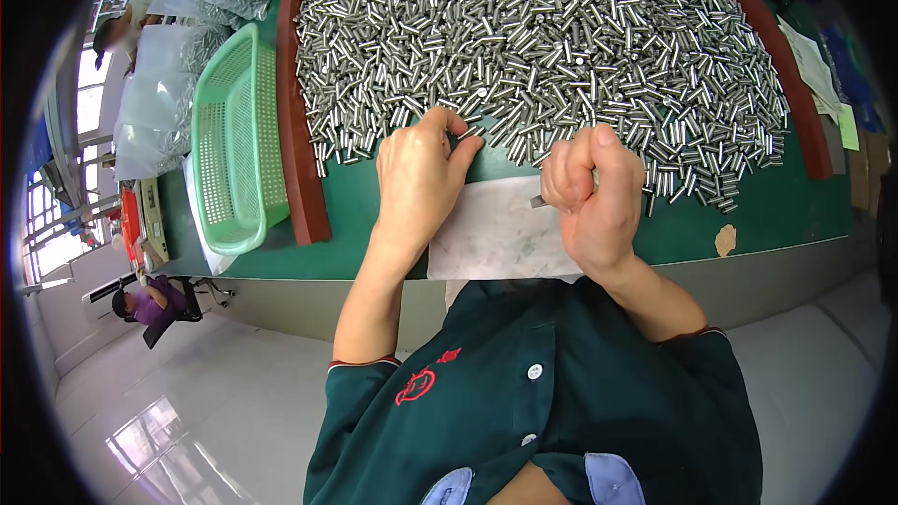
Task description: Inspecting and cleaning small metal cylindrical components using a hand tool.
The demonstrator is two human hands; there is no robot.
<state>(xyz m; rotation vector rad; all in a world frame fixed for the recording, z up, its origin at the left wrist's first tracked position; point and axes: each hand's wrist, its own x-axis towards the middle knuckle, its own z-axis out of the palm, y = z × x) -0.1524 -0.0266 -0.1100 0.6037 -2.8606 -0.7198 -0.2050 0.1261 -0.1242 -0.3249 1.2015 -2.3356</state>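
A broad heap of short, shiny metal pins (543, 37) covers the green tabletop ahead of me. At the heap's near edge, my left hand (416, 173) pinches a metal pin (470, 132) between thumb and fingertips. My right hand (599, 192) is closed in a fist, thumb uppermost, above the right end of a smudged white sheet (500, 234). From the little-finger side of that fist sticks out the end of a grey metal-looking piece (537, 201). The rest of it is hidden in the palm, so its kind cannot be told.
Dark red wooden bars (301, 131) fence the heap at its sides. Left of it stands a green plastic basket (229, 140), with clear bags of pins (159, 93) beyond. Papers (809, 65) lie at the right, and a tan scrap (725, 240) near the front edge. Another person (154, 304) sits far left.
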